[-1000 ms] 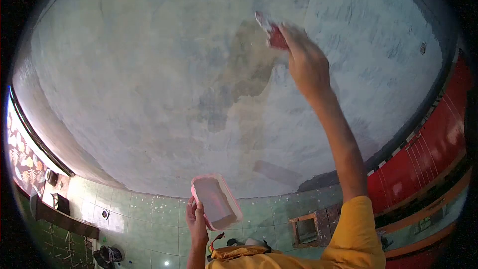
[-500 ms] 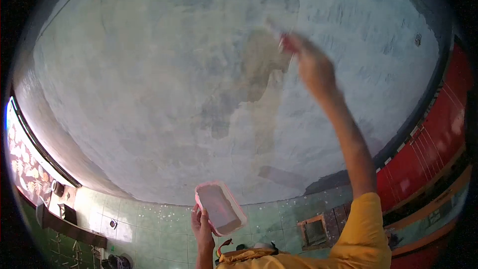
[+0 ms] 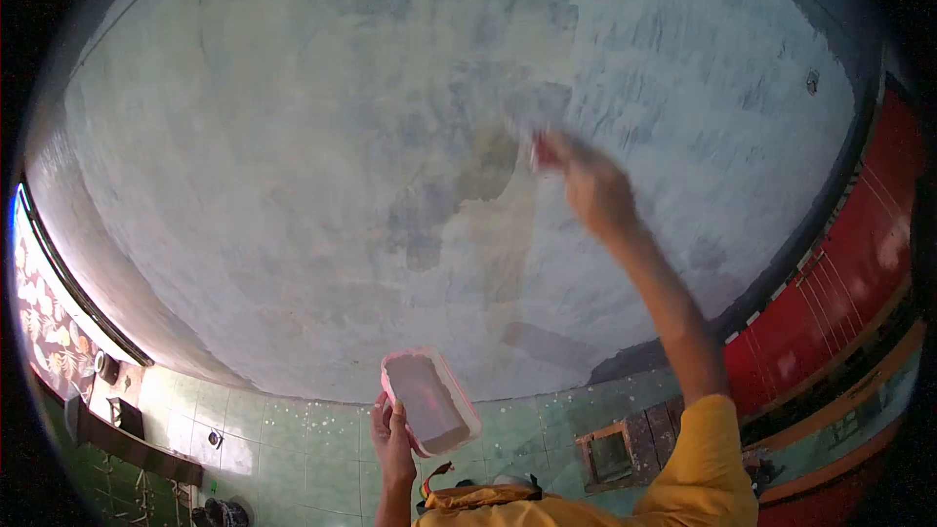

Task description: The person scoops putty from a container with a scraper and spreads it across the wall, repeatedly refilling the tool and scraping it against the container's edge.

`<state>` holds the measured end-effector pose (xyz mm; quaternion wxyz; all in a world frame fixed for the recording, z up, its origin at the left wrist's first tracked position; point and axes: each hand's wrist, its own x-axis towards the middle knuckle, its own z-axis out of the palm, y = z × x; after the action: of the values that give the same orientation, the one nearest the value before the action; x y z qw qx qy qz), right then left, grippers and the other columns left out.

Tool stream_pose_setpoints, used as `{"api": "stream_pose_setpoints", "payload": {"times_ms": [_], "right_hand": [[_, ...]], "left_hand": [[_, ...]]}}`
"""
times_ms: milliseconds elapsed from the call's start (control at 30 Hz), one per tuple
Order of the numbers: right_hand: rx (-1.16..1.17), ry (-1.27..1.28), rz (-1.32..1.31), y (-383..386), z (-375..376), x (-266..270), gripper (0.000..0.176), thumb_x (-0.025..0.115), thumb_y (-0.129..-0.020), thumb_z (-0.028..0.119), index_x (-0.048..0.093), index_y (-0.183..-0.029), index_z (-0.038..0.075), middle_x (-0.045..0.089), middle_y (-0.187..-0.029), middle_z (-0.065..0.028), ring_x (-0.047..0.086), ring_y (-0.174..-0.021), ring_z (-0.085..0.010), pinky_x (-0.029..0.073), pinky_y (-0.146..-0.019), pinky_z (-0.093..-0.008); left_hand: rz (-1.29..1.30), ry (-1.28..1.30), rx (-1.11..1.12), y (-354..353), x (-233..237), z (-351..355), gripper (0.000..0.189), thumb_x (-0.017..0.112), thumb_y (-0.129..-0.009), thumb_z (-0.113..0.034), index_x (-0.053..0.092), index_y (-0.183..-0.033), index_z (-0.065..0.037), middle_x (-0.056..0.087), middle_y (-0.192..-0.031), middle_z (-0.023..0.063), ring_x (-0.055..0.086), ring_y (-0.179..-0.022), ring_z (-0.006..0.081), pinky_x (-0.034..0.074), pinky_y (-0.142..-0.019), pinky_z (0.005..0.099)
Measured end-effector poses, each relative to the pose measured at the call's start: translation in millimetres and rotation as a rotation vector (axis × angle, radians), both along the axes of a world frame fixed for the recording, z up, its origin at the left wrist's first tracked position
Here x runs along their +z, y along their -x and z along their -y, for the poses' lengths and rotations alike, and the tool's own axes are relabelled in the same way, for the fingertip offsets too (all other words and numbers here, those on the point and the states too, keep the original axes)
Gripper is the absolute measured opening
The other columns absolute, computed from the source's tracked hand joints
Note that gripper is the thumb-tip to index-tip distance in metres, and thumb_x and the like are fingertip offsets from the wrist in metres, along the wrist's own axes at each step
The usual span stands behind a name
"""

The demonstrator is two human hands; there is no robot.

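My right hand [image 3: 597, 197] is closed on a red-handled tool that looks like a paintbrush [image 3: 547, 150]. Motion smears it, and its pale tip reaches the wall [image 3: 293, 156] at the edge of a darker olive patch [image 3: 485, 168]. Lower down, my left hand [image 3: 392, 434] grips the near left side of a pink-rimmed plastic tub [image 3: 467, 408]. Greyish-white paint [image 3: 426, 400] coats the inside of this tub, with a pinkish area showing through. The tub is held tilted in front of the wall's foot.
Green floor tiles [image 3: 283, 439] with white specks run along the wall's base. A wooden-framed square [image 3: 608, 456] lies at lower right, near a red surface [image 3: 830, 303]. On the left stand a dark bench-like piece [image 3: 137, 447] and a bright patterned panel [image 3: 49, 312].
My right hand and the brush have moved down and slightly left along the wall. Pale coating now covers the upper part of the olive patch. The left hand keeps its hold on the tub.
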<state>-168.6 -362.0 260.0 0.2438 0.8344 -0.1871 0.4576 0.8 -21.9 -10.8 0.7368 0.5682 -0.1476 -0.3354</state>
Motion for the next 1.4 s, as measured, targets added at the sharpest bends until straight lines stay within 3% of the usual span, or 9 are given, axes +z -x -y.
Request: {"api": "stream_pose_setpoints", "payload": {"times_ms": [133,200,300,433,500,700,1000,1267,1400], "right_hand": [[-0.038,0.248,0.120,-16,3,139,0.044,0.053,-0.092,0.003,0.054,-0.135,0.005,0.063,-0.129,-0.0170,0.064,-0.114,-0.0332,0.053,-0.095,-0.0425],[-0.081,0.324,0.042,-23,30,132,0.045,0.052,-0.092,0.003,0.052,-0.138,0.004,0.058,-0.135,-0.0192,0.060,-0.120,-0.0339,0.051,-0.098,-0.0428],[-0.072,0.181,-0.054,-32,43,45,0.052,0.052,-0.092,0.004,0.046,-0.143,0.000,0.052,-0.142,-0.0221,0.054,-0.128,-0.0361,0.047,-0.104,-0.0432],[-0.100,0.101,-0.266,-6,36,-123,0.052,0.054,-0.092,0.007,0.047,-0.142,0.000,0.056,-0.139,-0.0209,0.058,-0.124,-0.0333,0.047,-0.104,-0.0432],[-0.041,0.104,-0.214,-1,24,-106,0.048,0.055,-0.091,0.005,0.051,-0.139,0.001,0.062,-0.131,-0.0193,0.065,-0.112,-0.0313,0.054,-0.091,-0.0407],[-0.075,0.220,0.144,-9,14,115,0.037,0.054,-0.090,0.002,0.060,-0.127,0.006,0.070,-0.112,-0.0147,0.069,-0.097,-0.0316,0.056,-0.082,-0.0409],[0.013,0.060,-0.211,-5,8,-77,0.033,0.053,-0.090,0.001,0.065,-0.120,0.006,0.071,-0.110,-0.0151,0.070,-0.098,-0.0285,0.056,-0.086,-0.0385],[-0.124,0.269,0.129,0,36,95,0.037,0.056,-0.092,0.003,0.062,-0.127,0.009,0.070,-0.114,-0.0138,0.070,-0.097,-0.0288,0.058,-0.083,-0.0370],[-0.164,0.205,-0.085,0,62,32,0.046,0.054,-0.090,0.000,0.055,-0.136,0.006,0.070,-0.111,-0.0121,0.069,-0.096,-0.0316,0.057,-0.085,-0.0400]], "left_hand": [[0.003,0.037,-0.017,2,-3,3,0.053,0.059,-0.101,-0.029,0.044,-0.141,0.002,0.061,-0.122,0.0125,0.055,-0.109,0.0174,0.044,-0.094,0.0334],[-0.002,0.037,-0.015,6,2,3,0.053,0.059,-0.101,-0.028,0.043,-0.141,0.002,0.061,-0.122,0.0127,0.055,-0.111,0.0180,0.044,-0.095,0.0337],[-0.002,0.055,0.038,3,-18,7,0.055,0.060,-0.099,-0.034,0.044,-0.141,-0.003,0.063,-0.104,0.0032,0.056,-0.079,0.0055,0.043,-0.059,0.0220],[-0.013,0.076,0.046,1,-28,3,0.054,0.060,-0.100,-0.031,0.043,-0.141,-0.001,0.061,-0.117,0.0092,0.058,-0.099,0.0130,0.047,-0.077,0.0279],[-0.033,0.117,0.056,0,-19,0,0.052,0.059,-0.101,-0.024,0.042,-0.142,0.003,0.059,-0.125,0.0125,0.055,-0.114,0.0186,0.044,-0.097,0.0339],[0.007,0.058,0.027,0,6,0,0.052,0.059,-0.101,-0.026,0.043,-0.142,0.002,0.059,-0.125,0.0131,0.054,-0.115,0.0191,0.043,-0.098,0.0346],[-0.060,0.115,0.058,12,-2,-4,0.053,0.059,-0.101,-0.026,0.042,-0.142,0.004,0.060,-0.124,0.0135,0.056,-0.114,0.0188,0.044,-0.096,0.0332],[-0.024,-0.016,0.035,9,-19,-5,0.057,0.059,-0.100,-0.031,0.040,-0.144,-0.001,0.059,-0.122,0.0106,0.058,-0.106,0.0167,0.048,-0.084,0.0304],[-0.087,0.027,0.072,14,-26,-2,0.055,0.059,-0.100,-0.023,0.039,-0.144,0.004,0.058,-0.127,0.0143,0.055,-0.114,0.0197,0.044,-0.097,0.0336]]}}
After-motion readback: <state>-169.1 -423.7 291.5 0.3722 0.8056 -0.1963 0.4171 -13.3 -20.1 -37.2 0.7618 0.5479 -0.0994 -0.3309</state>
